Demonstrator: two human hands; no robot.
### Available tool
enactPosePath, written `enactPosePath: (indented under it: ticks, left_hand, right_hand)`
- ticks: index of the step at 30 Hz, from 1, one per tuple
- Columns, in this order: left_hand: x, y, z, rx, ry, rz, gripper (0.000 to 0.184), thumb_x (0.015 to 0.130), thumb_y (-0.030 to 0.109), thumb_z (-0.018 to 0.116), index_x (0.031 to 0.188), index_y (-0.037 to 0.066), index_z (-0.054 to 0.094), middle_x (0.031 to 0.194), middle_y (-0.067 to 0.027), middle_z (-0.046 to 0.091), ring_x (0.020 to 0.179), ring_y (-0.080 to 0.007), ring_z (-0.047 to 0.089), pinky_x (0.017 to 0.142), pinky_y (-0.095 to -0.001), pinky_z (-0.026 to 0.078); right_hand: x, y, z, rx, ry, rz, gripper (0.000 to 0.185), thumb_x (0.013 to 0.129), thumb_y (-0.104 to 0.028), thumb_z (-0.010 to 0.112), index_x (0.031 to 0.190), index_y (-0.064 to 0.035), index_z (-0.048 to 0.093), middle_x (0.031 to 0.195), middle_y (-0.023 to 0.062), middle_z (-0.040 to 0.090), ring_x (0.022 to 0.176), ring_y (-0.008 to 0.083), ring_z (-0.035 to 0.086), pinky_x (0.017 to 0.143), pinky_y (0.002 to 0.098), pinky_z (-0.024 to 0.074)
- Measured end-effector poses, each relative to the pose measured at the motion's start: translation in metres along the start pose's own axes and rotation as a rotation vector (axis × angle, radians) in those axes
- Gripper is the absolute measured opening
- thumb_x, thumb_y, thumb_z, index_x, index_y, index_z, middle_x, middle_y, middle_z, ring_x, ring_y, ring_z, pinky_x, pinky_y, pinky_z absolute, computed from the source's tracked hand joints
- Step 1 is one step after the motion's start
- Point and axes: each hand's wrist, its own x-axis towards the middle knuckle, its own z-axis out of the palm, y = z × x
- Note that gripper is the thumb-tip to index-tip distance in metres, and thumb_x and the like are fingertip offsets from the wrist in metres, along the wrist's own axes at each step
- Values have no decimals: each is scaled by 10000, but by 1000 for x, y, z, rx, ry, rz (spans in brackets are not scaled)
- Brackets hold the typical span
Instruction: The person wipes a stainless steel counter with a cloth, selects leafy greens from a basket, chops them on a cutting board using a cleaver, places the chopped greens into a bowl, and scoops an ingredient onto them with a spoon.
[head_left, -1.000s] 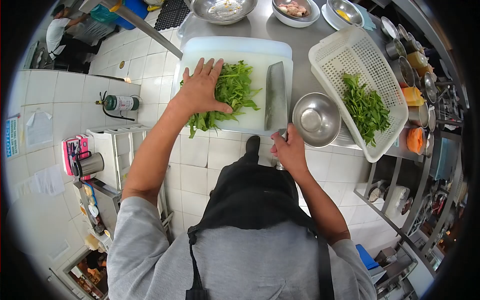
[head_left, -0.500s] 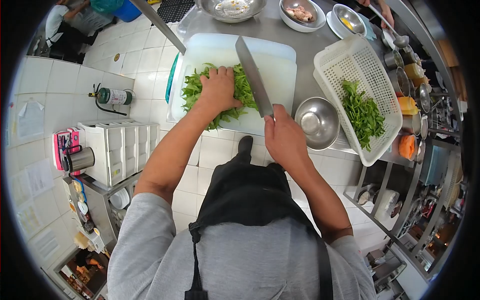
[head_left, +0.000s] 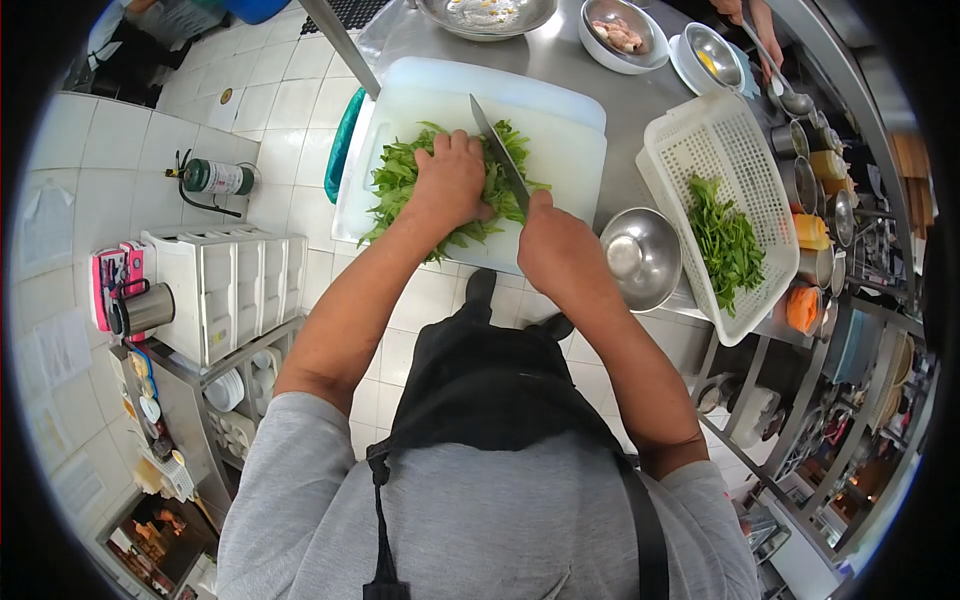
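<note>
Pinning greens (head_left: 397,192) to cutting board (head_left: 565,150) with curled fingers of left hand (head_left: 450,182); gripping knife (head_left: 503,155) in clenched right hand (head_left: 553,245). Seemingly midway through slicing, with pile left and other leaves (head_left: 727,245), possibly done, in basket (head_left: 692,140).

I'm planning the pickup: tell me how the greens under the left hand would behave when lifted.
These greens would probably flop, their leaves being thin. Loose pieces might fall away, since some stick out around the left hand.
</note>
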Motion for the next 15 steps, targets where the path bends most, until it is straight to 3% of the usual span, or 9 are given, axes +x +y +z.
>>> enactPosePath:
  ticks: [3, 5, 11, 12, 15]
  left_hand:
    - [0, -1, -1, -15, -2, 2, 1002, 619, 484, 995, 1381, 4, 556, 1322, -128, 557, 1291, -339, 523, 1001, -577, 484]
    - [-3, -1, 1, -23, 27, 8, 1000, 621, 487, 993, 1384, 10, 558, 1319, -125, 559, 1288, -334, 525, 999, -573, 486]
    - [-10, -3, -9, -78, 59, 42, 1232, 581, 545, 1000, 1526, -19, 447, 1371, -159, 544, 1339, -381, 501, 1075, -629, 435]
    - [-12, -6, -17, -114, 20, 68, 1430, 544, 592, 1003, 1646, -7, 315, 1570, -219, 461, 1512, -450, 379, 1184, -697, 338]
    - [-27, -15, -46, -150, -14, 64, 1533, 526, 626, 1001, 1707, 35, 223, 1730, -247, 291, 1634, -458, 192, 1248, -721, 245]
  right_hand:
    - [16, 12, 26, 1, 45, -33, 270, 973, -53, 516, 1196, 98, 514, 908, 324, 734, 876, 498, 739, 817, 582, 580]
    - [22, 14, 33, 9, 54, -25, 245, 952, -37, 534, 1168, 80, 529, 930, 319, 741, 896, 472, 753, 828, 553, 594]
    - [28, 24, 39, 70, 102, -35, 244, 975, -63, 542, 1183, 63, 528, 950, 301, 744, 903, 468, 753, 831, 557, 593]
    - [28, 28, 35, 85, 97, -35, 244, 991, -78, 540, 1190, 62, 525, 953, 298, 744, 901, 472, 750, 829, 563, 590]
    - [14, 35, 20, 138, 131, -41, 260, 1052, -149, 522, 1214, 54, 514, 957, 291, 742, 897, 484, 742, 819, 580, 583]
